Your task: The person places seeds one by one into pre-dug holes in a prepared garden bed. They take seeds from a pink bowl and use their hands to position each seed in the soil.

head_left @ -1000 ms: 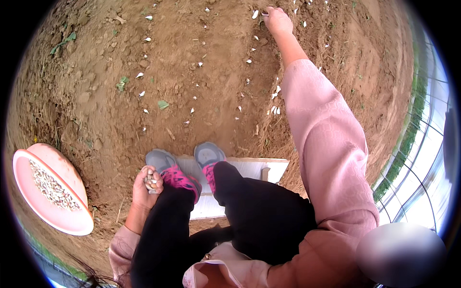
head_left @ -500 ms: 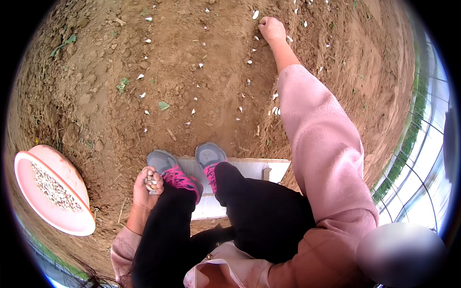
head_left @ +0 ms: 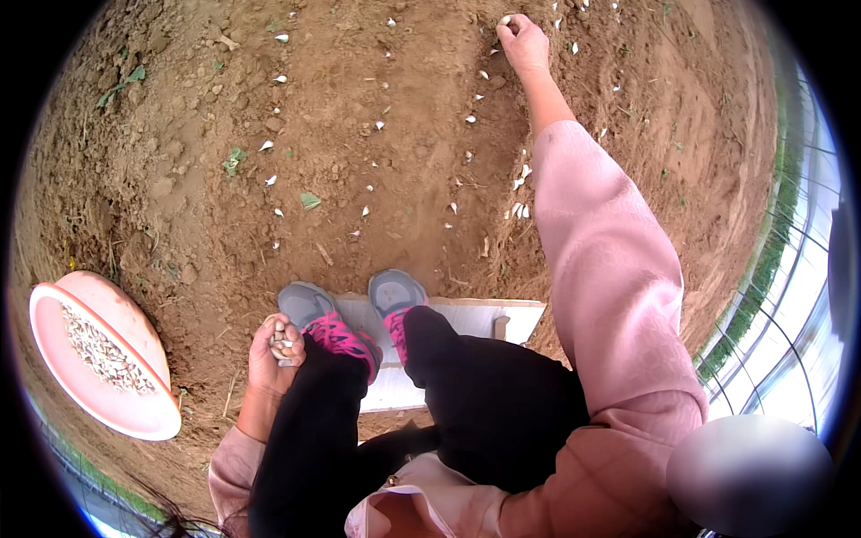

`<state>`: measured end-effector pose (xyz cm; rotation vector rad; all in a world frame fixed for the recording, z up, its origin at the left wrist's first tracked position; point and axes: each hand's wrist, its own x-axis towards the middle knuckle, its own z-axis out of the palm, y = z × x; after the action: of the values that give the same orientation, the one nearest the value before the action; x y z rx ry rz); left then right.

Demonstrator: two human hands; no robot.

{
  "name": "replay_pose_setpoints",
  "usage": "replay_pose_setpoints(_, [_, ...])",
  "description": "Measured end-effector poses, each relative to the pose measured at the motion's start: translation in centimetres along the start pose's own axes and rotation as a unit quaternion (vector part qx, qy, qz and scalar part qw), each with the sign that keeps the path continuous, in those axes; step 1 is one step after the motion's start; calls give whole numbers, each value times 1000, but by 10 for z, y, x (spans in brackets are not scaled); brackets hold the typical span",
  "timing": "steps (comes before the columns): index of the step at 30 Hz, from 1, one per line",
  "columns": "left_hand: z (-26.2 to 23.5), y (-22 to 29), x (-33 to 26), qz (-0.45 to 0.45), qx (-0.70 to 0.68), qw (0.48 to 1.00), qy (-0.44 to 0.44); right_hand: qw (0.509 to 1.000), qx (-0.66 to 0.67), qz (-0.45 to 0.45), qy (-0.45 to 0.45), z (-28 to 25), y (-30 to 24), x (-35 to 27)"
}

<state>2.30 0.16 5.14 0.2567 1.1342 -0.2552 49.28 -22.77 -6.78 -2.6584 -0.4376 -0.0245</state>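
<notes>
R grip (head_left: pixel 527 43) narrow on clove (head_left: pixel 506 20), L grip (head_left: pixel 268 355) w/ cloves (head_left: pixel 283 341), shoe (head_left: pixel 307 299) just beside, pink bowl (head_left: pixel 76 381) at L.

The view is taken from the head of the person (head_left: pixel 502 386), by the left one of two side-by-side fisheye cameras, and looks steeply down over the black-trousered legs (head_left: pixel 309 448) onto the soil (head_left: pixel 202 206), upright and unmirrored. It sits close to the body (the pink right sleeve (head_left: pixel 614 251) crosses it broadly), with the left grip (head_left: pixel 276 351) lower down beside the left leg and the right grip (head_left: pixel 523 43) out near the upper edge. The lens is wide enough to fit a pink basin (head_left: pixel 94 396) at the left and pale sheeting (head_left: pixel 794 269) at the right, straight edges bowing toward the rim.
</notes>
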Motion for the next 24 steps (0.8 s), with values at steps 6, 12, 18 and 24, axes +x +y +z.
replay_pose_setpoints(6, [2,0,0,-4,14,1000,6,996,-47,38,-67,9,34,28])
replay_pose_setpoints(12, [7,3,-1,7,19,1000,13,967,-183,109,-142,17,3,27])
replay_pose_setpoints(18, [16,9,2,25,22,999,-22,996,-50,51,-55,1,-3,8])
replay_pose_setpoints(24, [28,8,3,31,26,999,-18,971,212,8,-112,-25,-62,-131])
